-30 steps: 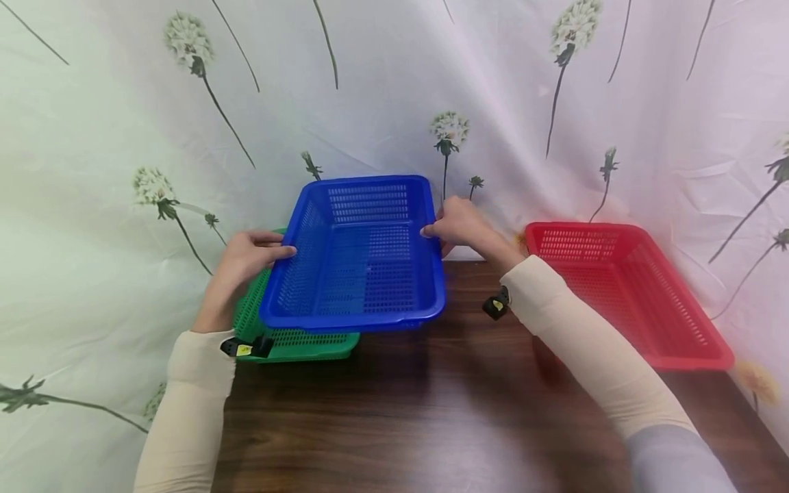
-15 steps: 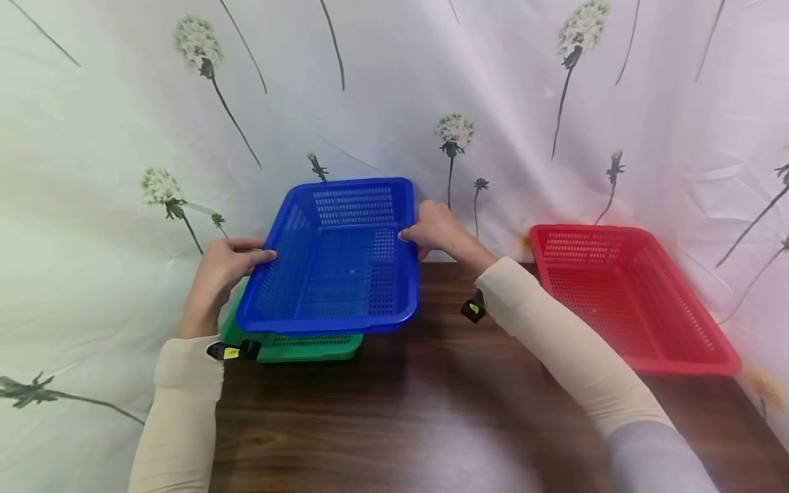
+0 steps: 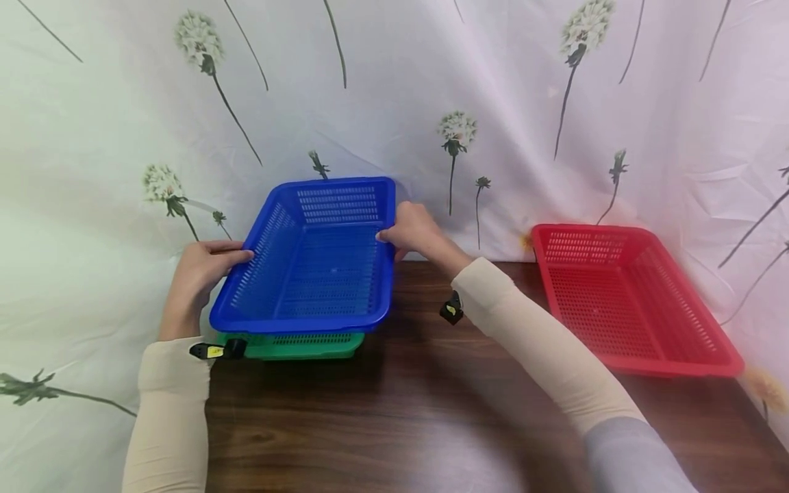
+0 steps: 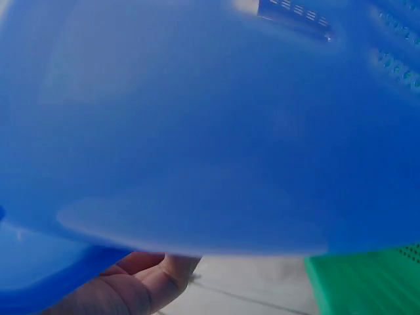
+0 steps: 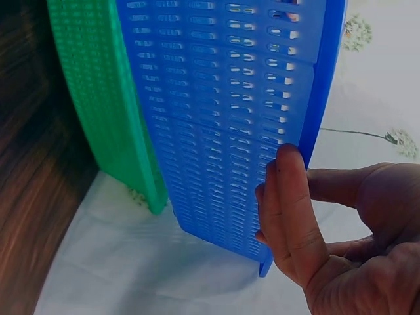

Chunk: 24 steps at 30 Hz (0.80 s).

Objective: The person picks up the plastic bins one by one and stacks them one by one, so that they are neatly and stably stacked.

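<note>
blue basket (image 3: 320,260) gripped between left hand (image 3: 197,270) and right hand (image 3: 414,231) | sat over green basket (image 3: 296,344) | red basket (image 3: 622,301) held nothing

A dark brown wooden table (image 3: 394,411) with a visible grain carries the things, and a white cloth printed with dandelions (image 3: 394,103) hangs behind it and drapes over its left end. A green basket (image 3: 296,344) rests at that left end, partly on the cloth. A red perforated basket (image 3: 629,301) lies well to the right of the green basket, at the table's far right, its back rim close against the cloth.
</note>
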### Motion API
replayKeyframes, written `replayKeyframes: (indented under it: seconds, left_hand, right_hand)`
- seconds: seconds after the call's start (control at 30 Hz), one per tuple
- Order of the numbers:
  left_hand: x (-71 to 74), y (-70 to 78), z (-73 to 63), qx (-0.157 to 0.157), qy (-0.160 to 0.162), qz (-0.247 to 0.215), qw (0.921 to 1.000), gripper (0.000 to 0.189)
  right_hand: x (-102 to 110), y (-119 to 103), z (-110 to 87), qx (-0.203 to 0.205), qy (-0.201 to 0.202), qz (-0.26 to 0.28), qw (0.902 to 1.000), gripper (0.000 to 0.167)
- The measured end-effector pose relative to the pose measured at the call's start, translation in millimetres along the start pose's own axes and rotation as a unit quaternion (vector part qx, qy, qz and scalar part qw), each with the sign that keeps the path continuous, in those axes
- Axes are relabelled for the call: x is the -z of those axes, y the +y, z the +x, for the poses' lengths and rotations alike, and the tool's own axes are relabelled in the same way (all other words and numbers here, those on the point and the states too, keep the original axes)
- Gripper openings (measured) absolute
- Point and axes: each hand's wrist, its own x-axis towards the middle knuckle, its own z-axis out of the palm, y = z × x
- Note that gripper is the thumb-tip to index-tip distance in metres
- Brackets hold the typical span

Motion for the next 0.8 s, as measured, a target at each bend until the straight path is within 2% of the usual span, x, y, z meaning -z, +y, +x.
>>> replayKeyframes:
  seconds: [0.3, 0.6, 0.8]
  left_hand:
    - [11.7, -21.6, 8.1, -0.010, 0.016, 0.002, 0.9998, 0.063]
    - [16.0, -38.7, 12.6, -0.002, 0.029, -0.003, 0.9996, 0.059]
    - [14.1, -47.4, 13.9, 0.008, 0.015, 0.022, 0.9996, 0.061]
  right_hand:
    - [-20.8, -5.7, 5.4, 0.025, 0.005, 0.008, 0.9996, 0.028]
    - [-38.6, -9.4, 10.2, 0.015, -0.032, 0.039, 0.9986, 0.028]
    - [-52.2, -3.7, 11.9, 0.027, -0.039, 0.057, 0.9973, 0.026]
